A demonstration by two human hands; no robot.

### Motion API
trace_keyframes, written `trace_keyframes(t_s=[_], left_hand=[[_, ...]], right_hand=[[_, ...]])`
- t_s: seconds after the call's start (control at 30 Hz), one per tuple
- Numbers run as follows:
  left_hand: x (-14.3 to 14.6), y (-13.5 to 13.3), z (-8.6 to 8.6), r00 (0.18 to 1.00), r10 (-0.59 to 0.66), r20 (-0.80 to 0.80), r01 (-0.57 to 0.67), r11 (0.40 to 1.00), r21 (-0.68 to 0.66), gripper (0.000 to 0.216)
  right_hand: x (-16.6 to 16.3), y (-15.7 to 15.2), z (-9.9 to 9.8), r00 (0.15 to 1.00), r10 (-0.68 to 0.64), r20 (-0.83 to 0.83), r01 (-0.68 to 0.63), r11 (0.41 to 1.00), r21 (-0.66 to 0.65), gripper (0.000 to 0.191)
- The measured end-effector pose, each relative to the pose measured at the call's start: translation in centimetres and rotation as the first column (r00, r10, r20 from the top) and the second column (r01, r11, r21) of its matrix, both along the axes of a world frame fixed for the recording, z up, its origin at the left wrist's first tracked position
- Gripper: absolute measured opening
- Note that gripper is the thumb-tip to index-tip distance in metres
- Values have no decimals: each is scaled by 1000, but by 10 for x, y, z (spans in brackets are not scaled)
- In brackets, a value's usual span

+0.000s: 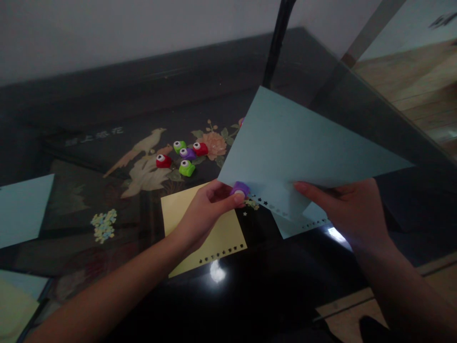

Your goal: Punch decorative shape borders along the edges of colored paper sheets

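My left hand [210,209] is closed around a small purple craft punch [240,188], thumb on its white button. The punch sits at the lower left edge of a light blue sheet of paper [293,138], beside a row of small punched holes. My right hand [350,209] pinches that sheet along its near edge and holds it raised and tilted. Beneath my left hand lies a yellow sheet [224,233] with holes along its near edge. Another blue sheet [289,228], partly hidden, lies under the raised one. Tiny paper cutouts [252,205] are scattered below the punch.
Several red, green and purple punches, such as a green one [186,167], stand on the dark glass table [143,76] with its bird and flower picture. A pile of paper cutouts [104,225] lies left. More blue paper [24,209] and yellow paper [16,307] are at the left edge.
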State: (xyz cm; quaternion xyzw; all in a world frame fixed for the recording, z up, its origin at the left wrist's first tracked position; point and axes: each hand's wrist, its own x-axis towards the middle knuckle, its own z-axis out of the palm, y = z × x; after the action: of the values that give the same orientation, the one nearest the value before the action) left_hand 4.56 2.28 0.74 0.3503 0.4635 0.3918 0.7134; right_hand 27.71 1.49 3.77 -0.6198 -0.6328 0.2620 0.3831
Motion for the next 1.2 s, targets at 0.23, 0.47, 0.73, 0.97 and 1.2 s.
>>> trace_keyframes(t_s=[0.23, 0.47, 0.73, 0.97, 1.2], left_hand=[[0, 1, -1, 1000, 3, -11, -3, 1000, 0, 26], [-1, 2, -4, 1000, 3, -6, -3, 1000, 11, 27], [0, 3, -1, 1000, 12, -4, -12, 1000, 9, 27], [0, 1, -2, 1000, 15, 7, -15, 1000, 3, 26], [0, 1, -1, 1000, 21, -6, -21, 1000, 7, 28]], right_hand=[[0, -1, 0, 1000, -15, 22, 15, 1000, 18, 10], [2, 3, -4, 998, 17, 55, -24, 992, 126, 4], [3, 0, -5, 998, 18, 63, -26, 991, 132, 11], [1, 1, -3, 998, 22, 59, -29, 993, 117, 10], [0, 0, -1, 999, 10, 44, -14, 994, 107, 9]])
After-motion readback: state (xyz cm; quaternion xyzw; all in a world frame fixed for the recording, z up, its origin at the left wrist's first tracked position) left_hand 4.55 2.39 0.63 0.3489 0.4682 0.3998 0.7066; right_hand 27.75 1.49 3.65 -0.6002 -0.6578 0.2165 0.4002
